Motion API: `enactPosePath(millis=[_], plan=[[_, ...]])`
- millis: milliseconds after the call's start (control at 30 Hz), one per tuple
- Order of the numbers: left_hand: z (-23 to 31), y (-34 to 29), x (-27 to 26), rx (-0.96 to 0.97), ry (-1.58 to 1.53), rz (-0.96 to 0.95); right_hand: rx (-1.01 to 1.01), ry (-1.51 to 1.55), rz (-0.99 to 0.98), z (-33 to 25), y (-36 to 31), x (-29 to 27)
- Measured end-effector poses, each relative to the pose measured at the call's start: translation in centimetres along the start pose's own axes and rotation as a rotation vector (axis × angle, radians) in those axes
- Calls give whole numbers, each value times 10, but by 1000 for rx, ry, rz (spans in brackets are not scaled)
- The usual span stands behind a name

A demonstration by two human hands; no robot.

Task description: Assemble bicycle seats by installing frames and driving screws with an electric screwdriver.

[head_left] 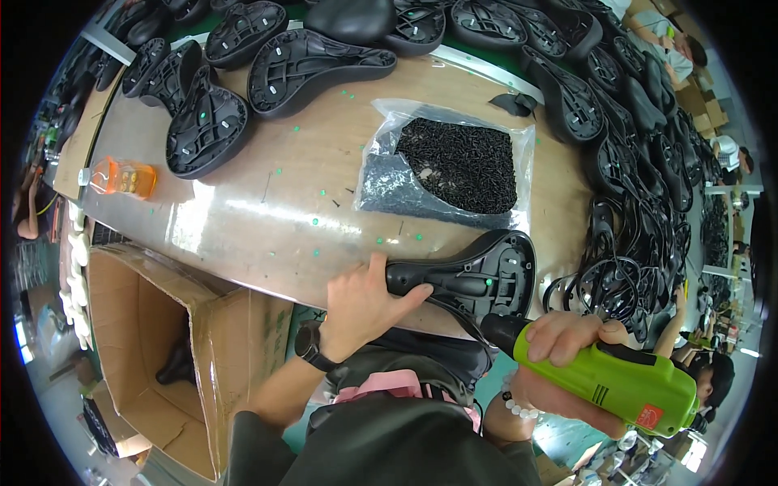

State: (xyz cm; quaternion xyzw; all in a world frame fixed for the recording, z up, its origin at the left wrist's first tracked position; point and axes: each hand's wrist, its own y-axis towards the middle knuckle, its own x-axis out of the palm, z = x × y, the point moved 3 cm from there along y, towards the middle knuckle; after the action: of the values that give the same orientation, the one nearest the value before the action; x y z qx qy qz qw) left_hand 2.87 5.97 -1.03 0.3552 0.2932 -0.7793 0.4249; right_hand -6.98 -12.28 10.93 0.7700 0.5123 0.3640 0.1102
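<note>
A black bicycle saddle (510,271) lies underside up at the table's near edge, its ribbed plastic base showing. My left hand (361,301) holds its narrow nose, thumb on the near side and fingers beyond. In my right hand (559,356) is a green electric screwdriver (620,385). The tool's black front end points left and reaches the saddle's near side; whether it touches a screw there cannot be made out. Just beyond the saddle sits a clear plastic bag (385,182) holding many small black screws (470,166).
More upturned saddles (207,121) line the table's far side and pile up on the right, above glossy black curved parts (616,279). An orange drink bottle (121,178) lies at left. Below it stands an open cardboard box (138,324). Loose screws and green bits dot the table (243,211).
</note>
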Motion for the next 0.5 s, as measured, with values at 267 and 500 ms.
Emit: enactPosePath(millis=[267,500], plan=[[23,30,14,-25,-44,27,-12,-28,-77,13,6,6],[27,42,29,114,-75,200,-5,-79,-95,39,8,19]])
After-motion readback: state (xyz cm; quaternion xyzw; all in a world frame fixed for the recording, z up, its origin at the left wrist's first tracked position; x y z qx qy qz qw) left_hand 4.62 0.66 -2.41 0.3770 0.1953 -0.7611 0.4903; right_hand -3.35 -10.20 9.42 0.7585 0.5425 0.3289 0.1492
